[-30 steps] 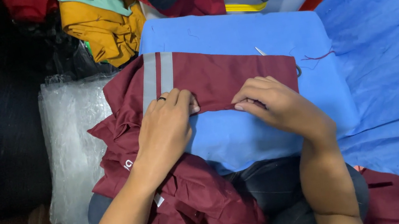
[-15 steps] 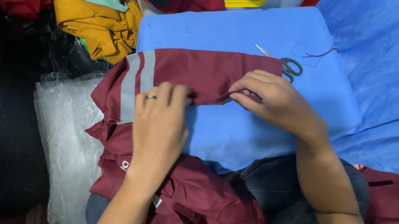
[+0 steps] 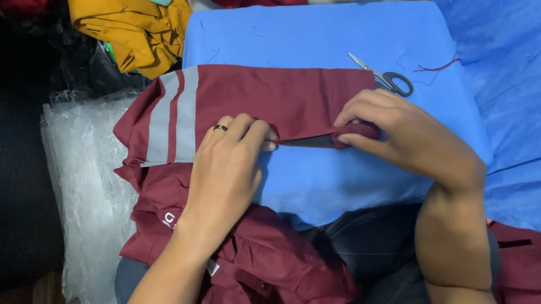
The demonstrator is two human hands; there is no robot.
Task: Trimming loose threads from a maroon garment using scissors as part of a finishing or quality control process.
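Two hands we log: left hand (image 3: 227,169) pressed flat on maroon sleeve (image 3: 277,101), right hand (image 3: 392,130) pinching its folded edge, sleeve atop blue cushion (image 3: 310,32); scissors (image 3: 384,76) just beside.

clear plastic packaging (image 3: 88,200) | lay crinkled, left of maroon garment (image 3: 277,97) | small white label (image 3: 213,268) | on garment by left forearm
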